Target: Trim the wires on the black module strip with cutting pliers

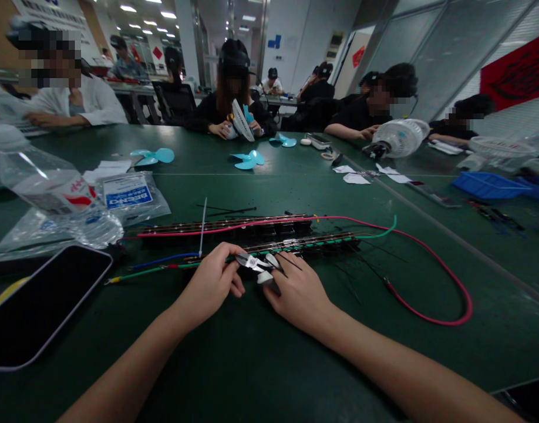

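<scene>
My right hand (pixel 298 291) grips a pair of diagonal cutters (pixel 251 262) with pale grey handles, their jaws pointing left. At those jaws, my left hand (pixel 212 273) has its thumb and forefinger pinched together; what lies between them is hidden. Both hands are at the near side of a long dark strip (pixel 326 241) with a green wire (pixel 150 272) along it. A second strip (pixel 291 222) lies just behind, with a red wire (pixel 465 302) over it that loops far right. One white cable tie (pixel 203 226) sticks up beside my left hand. Thin black ties poke out around the strips.
On the left are a phone (pixel 44 305), a plastic bottle (pixel 58 188) and a plastic bag (pixel 137 197). Blue fan blades (pixel 247 160) lie farther back. Blue trays (pixel 489 185) stand at right. Across the table, a person (pixel 234 88) handles a fan part.
</scene>
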Motion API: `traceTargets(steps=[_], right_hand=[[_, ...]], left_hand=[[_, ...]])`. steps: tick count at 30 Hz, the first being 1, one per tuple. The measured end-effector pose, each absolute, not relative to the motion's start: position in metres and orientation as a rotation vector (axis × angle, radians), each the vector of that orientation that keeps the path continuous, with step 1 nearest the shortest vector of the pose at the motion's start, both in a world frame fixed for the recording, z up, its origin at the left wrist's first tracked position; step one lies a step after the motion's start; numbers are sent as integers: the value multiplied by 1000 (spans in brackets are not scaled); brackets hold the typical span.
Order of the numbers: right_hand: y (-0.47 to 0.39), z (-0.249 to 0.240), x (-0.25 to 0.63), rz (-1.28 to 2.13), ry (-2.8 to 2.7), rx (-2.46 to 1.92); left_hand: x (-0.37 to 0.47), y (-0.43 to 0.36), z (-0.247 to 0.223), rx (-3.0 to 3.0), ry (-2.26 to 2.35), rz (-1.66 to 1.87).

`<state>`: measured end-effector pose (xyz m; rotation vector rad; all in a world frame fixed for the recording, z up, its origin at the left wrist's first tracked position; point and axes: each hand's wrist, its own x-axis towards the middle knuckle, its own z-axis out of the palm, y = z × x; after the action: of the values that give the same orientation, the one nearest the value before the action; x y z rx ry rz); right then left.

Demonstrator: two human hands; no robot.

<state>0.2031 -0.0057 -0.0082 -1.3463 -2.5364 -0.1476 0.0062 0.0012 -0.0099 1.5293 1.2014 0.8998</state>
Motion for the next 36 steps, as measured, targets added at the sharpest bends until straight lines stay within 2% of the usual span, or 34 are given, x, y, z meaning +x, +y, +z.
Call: traceTargets(steps=[36], right_hand=[[-9, -5, 203, -157, -2562, -1410]], left_hand=[[7, 1, -10, 1541, 1207, 912]])
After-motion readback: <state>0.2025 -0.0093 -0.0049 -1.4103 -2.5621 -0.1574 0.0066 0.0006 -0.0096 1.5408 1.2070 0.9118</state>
